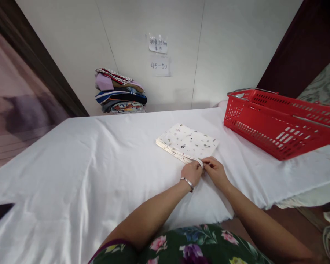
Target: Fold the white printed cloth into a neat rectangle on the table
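A folded cream cloth (pixel 188 139) with small dark and brown prints lies in layers on the white-covered table. My left hand (pixel 193 172), with a silver bracelet at the wrist, is closed on the cloth's near corner. Right beside it, my right hand (pixel 213 169) pinches the edge of that same corner between thumb and fingers. Both hands nearly touch, and the corner is lifted and bent up between them. The fingertips partly hide the gripped edge.
A red plastic basket (pixel 266 123) with metal handles stands on the right. At the back left, a stack of folded fabrics (pixel 121 91) leans near the wall, below and left of paper signs (pixel 159 55). A dark flat object (pixel 0 212) lies at the left edge.
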`<state>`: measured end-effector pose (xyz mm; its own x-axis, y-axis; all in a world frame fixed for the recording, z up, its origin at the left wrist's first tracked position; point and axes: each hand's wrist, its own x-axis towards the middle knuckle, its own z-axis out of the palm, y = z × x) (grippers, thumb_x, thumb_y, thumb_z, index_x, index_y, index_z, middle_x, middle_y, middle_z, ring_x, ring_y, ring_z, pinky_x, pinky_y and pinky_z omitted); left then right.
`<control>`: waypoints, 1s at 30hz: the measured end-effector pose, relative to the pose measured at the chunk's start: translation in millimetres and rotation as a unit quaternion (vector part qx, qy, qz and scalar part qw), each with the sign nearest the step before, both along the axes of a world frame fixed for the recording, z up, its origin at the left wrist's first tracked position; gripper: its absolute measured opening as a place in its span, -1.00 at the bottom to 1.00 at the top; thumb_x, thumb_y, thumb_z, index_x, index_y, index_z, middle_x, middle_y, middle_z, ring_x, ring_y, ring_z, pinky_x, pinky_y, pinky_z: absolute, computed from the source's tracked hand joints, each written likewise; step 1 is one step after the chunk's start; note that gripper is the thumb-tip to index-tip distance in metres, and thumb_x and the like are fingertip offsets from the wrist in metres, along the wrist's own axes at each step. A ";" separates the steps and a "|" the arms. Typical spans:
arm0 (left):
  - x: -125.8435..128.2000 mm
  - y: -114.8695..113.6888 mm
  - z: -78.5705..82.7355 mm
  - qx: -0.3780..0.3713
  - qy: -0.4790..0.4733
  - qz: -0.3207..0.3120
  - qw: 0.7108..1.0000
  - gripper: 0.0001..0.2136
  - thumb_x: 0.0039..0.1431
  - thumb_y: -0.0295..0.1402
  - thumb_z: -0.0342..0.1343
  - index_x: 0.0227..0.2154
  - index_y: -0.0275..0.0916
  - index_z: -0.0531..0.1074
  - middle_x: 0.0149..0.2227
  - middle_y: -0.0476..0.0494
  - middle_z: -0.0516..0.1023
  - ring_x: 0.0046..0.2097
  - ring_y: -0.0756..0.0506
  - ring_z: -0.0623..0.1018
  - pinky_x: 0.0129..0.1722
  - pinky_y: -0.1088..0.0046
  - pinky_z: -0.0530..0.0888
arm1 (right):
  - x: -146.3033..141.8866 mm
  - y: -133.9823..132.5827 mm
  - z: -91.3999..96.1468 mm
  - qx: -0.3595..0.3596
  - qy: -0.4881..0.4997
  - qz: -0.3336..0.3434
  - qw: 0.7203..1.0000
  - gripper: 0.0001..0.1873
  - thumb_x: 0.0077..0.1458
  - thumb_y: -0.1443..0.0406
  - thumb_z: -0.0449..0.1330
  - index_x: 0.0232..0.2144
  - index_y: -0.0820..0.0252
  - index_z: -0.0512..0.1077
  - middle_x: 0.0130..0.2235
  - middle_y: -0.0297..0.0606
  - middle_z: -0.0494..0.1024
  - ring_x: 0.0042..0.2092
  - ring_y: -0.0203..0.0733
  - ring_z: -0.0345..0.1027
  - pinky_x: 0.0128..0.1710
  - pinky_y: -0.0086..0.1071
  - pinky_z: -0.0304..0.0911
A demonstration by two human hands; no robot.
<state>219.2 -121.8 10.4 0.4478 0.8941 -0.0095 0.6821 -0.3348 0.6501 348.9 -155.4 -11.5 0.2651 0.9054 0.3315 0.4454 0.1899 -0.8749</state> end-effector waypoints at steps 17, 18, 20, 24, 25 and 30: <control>-6.3 -7.4 -2.3 -0.001 -0.014 -0.001 1.000 -0.76 0.09 -0.30 -0.08 -0.25 -0.07 0.45 -0.27 -0.02 0.55 -0.22 -0.08 0.49 -0.32 0.48 0.33 | 14.7 4.5 0.9 -0.010 -0.082 0.021 0.996 -0.80 -0.04 0.26 0.05 -0.40 0.15 0.46 -0.31 -0.26 0.47 -0.26 -0.18 0.33 -0.31 -0.34 0.23; -6.5 -6.9 -2.2 -0.003 -0.010 -0.001 1.000 -0.76 0.09 -0.31 -0.08 -0.26 -0.07 0.46 -0.27 -0.02 0.55 -0.22 -0.08 0.49 -0.32 0.48 0.33 | 23.2 9.6 3.6 -0.007 -0.091 0.015 0.996 -0.79 -0.04 0.25 0.05 -0.39 0.16 0.46 -0.29 -0.25 0.47 -0.24 -0.18 0.33 -0.31 -0.34 0.24; -6.5 -6.1 -1.5 -0.010 -0.001 0.003 1.000 -0.77 0.08 -0.33 -0.08 -0.28 -0.08 0.46 -0.28 -0.02 0.55 -0.22 -0.08 0.50 -0.32 0.48 0.33 | 45.9 24.8 10.6 -0.005 -0.111 -0.035 0.993 -0.76 -0.05 0.22 0.06 -0.36 0.16 0.45 -0.24 -0.23 0.47 -0.21 -0.17 0.32 -0.28 -0.33 0.24; -6.6 -5.1 0.2 -0.017 0.005 0.007 1.000 -0.78 0.08 -0.36 -0.09 -0.32 -0.09 0.46 -0.31 -0.01 0.55 -0.24 -0.07 0.50 -0.34 0.49 0.32 | 97.0 63.7 21.9 -0.049 -0.133 -0.192 0.971 -0.66 -0.10 0.19 0.06 -0.27 0.20 0.45 -0.18 -0.15 0.47 -0.17 -0.11 0.32 -0.21 -0.26 0.23; -6.8 -5.0 0.1 -0.017 0.004 0.007 1.000 -0.79 0.08 -0.35 -0.09 -0.33 -0.09 0.46 -0.32 -0.01 0.55 -0.25 -0.07 0.50 -0.35 0.50 0.31 | 106.6 72.6 22.1 -0.066 -0.133 -0.210 0.966 -0.67 -0.10 0.18 0.06 -0.30 0.21 0.46 -0.23 -0.13 0.49 -0.21 -0.11 0.33 -0.23 -0.25 0.23; -8.9 -3.3 -3.7 -0.001 -0.010 -0.008 1.000 -0.80 0.08 -0.34 -0.08 -0.37 -0.08 0.45 -0.34 0.04 0.55 -0.27 -0.03 0.49 -0.38 0.53 0.29 | 123.0 103.3 9.8 -0.147 -0.134 -0.199 0.960 -0.65 -0.06 0.10 0.07 -0.58 0.24 0.47 -0.63 -0.25 0.44 -0.51 -0.19 0.31 -0.48 -0.36 0.20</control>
<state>210.3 -125.0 6.7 0.4617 0.8871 -0.0028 0.6642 -0.3435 0.6640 471.9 -52.0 -1.7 0.5509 0.8144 0.1823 0.6478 -0.2796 -0.7087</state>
